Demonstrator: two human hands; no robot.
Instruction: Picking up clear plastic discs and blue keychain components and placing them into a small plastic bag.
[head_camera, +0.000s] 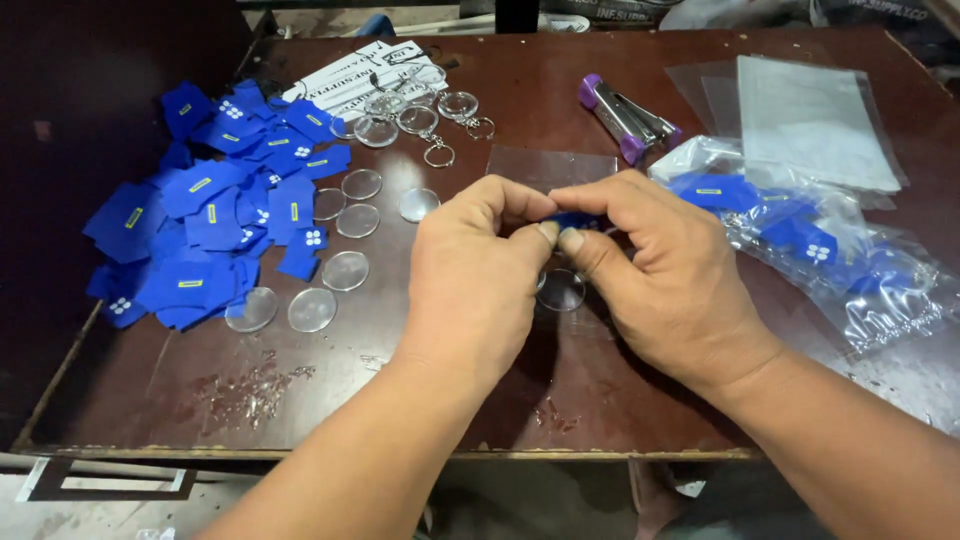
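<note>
Left hand (470, 270) and right hand (655, 265) pinch a blue insert (578, 219) together; clear disc (561, 290) at 6 o'clock. Light fingertip pressure likely keeps the insert flat.

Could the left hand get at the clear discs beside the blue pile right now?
Probably not yet: the left hand is pinching a small blue piece together with the right hand. Otherwise, nothing blocks the clear discs.

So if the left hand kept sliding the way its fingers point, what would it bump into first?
The left hand points up and right, and would probably first meet the small blue piece pinched between both hands, then the right hand's fingers. Depth is hard to judge.
</note>
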